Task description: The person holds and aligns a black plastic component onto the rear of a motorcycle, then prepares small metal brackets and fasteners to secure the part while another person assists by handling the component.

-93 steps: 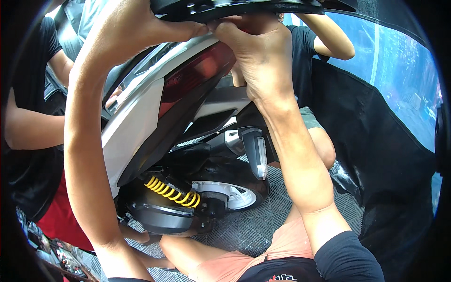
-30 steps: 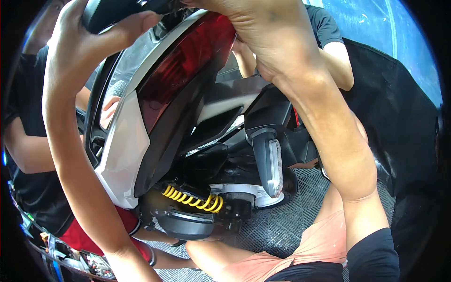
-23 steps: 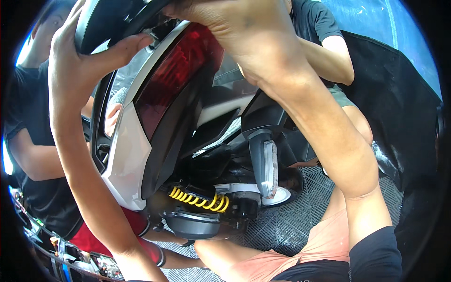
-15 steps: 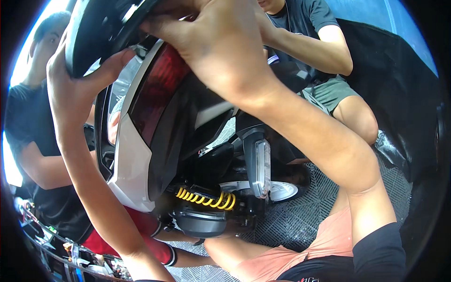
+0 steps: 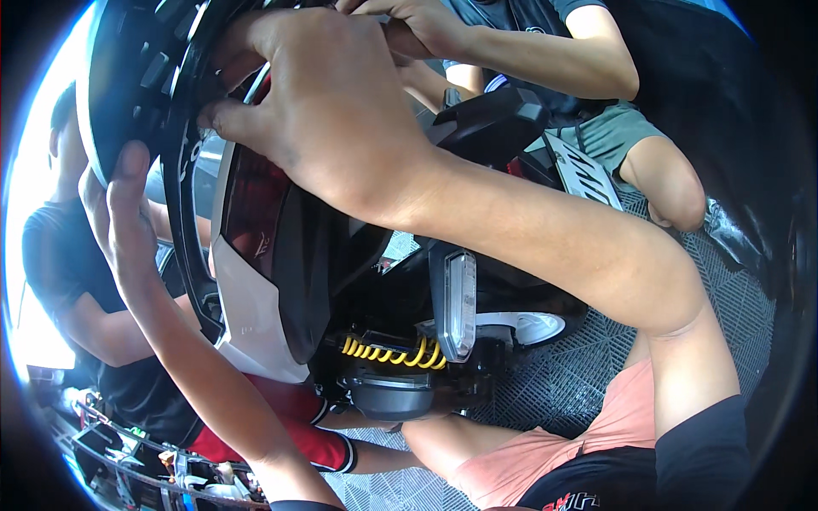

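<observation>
Shell [image 5: 128, 85] — black, slotted on the visible face — stands at the upper left of the head view, above the tail of the scooter [image 5: 308, 264]. Left hand [image 5: 128, 204] pinches the shell's lower end: thumb on the visible face, other fingers mostly hidden behind the edge. Right hand [image 5: 328, 111] is at the shell's right rim, thumb and fingers moderately apart; tips are partly hidden, so a firm grip cannot be confirmed.

Compared with half a second ago, the shell sits farther left in view and presents more of its slotted face. The left thumb, spread outward then, now lies against the edge. A co-worker's hand [image 5: 426, 30] now shows just beside the right hand. In effect, the lower end appears better supported and the right rim easier to reach. The red lamp [image 5: 253, 204] and white panel [image 5: 247, 298] are below the right hand.
</observation>
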### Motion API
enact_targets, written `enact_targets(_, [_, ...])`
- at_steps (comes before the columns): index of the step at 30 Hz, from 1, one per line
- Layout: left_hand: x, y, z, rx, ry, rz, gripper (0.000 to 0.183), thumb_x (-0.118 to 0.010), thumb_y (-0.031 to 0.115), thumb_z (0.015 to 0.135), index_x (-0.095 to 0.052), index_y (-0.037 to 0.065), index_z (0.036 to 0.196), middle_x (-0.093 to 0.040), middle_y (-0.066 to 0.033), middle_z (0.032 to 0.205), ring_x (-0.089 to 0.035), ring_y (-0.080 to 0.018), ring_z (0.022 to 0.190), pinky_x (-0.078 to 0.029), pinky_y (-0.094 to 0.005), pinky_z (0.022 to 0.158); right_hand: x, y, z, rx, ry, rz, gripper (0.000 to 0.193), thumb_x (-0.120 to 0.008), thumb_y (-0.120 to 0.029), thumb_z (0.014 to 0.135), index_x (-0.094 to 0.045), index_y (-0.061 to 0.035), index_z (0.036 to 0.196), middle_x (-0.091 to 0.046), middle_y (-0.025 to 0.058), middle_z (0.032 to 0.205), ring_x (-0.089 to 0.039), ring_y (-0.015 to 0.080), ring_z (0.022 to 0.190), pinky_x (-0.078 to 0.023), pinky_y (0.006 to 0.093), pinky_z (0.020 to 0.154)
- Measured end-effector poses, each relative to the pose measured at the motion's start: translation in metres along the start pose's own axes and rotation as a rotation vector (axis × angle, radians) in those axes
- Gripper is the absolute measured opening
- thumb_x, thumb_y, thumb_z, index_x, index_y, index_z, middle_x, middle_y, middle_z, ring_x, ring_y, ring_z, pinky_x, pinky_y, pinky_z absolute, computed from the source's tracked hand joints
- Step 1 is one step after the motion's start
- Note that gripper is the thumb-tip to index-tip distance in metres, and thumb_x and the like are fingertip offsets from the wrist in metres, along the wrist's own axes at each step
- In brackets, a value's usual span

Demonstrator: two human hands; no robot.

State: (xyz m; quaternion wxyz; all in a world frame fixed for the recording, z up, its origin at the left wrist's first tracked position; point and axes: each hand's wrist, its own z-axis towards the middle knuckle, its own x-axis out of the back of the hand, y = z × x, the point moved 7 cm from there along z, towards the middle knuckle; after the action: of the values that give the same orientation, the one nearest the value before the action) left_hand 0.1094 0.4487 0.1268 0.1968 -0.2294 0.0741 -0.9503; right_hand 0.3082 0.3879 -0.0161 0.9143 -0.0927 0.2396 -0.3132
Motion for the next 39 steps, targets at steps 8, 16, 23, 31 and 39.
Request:
enact_targets(8, [-0.004,0.005,0.000,-0.105,-0.020,0.048,0.025,-0.070,0.029,0.095,-0.064,0.006,0.087,-0.045,0.0060,0.074,-0.035,-0.0012,0.060,-0.024,-0.0209,0.053,-0.002,0.000,0.002,-0.117,-0.024,-0.008,0.022,-0.083,-0.017,0.078,-0.070,0.0010,0.078,-0.072,0.0204,0.073,-0.074,0.0354,0.071,-0.060,0.0429,0.072])
enact_targets(16, [-0.008,0.005,-0.001,0.023,0.016,-0.015,0.025,-0.071,0.028,0.093,-0.062,0.010,0.078,-0.039,0.0098,0.064,-0.032,-0.0007,0.056,-0.019,-0.0240,0.052,0.000,0.002,-0.002,-0.196,0.048,0.163,0.021,-0.082,-0.015,0.076,-0.070,0.0019,0.076,-0.071,0.0203,0.070,-0.074,0.0347,0.070,-0.059,0.0421,0.072])
enact_targets(23, [-0.016,0.019,-0.003,-0.040,0.007,-0.006,0.029,-0.068,0.035,0.093,-0.067,0.007,0.084,-0.040,0.0101,0.065,-0.031,-0.0027,0.058,-0.022,-0.0260,0.055,0.002,-0.001,-0.003,-0.166,0.168,0.145,0.019,-0.082,-0.013,0.074,-0.071,0.0013,0.078,-0.073,0.0185,0.076,-0.075,0.0336,0.074,-0.059,0.0421,0.076])
enact_targets(31, [-0.019,0.020,-0.005,0.039,-0.081,-0.114,0.037,-0.068,0.029,0.092,-0.071,-0.004,0.108,-0.067,-0.0059,0.098,-0.059,-0.0142,0.092,-0.046,-0.0303,0.089,0.001,-0.003,0.000,-0.111,0.086,0.126,0.018,-0.079,-0.016,0.080,-0.073,-0.0004,0.086,-0.075,0.0143,0.079,-0.073,0.0274,0.070,-0.057,0.0378,0.069])
enact_targets(39, [-0.023,0.028,-0.001,-0.007,-0.191,-0.058,0.050,-0.072,0.034,0.086,-0.070,-0.008,0.112,-0.061,-0.0159,0.126,-0.060,-0.0268,0.107,-0.045,-0.0361,0.096,-0.007,-0.009,0.002,-0.003,-0.034,-0.039,0.018,-0.077,-0.017,0.085,-0.075,0.0001,0.087,-0.076,0.0092,0.078,-0.075,0.0205,0.073,-0.056,0.0327,0.070])
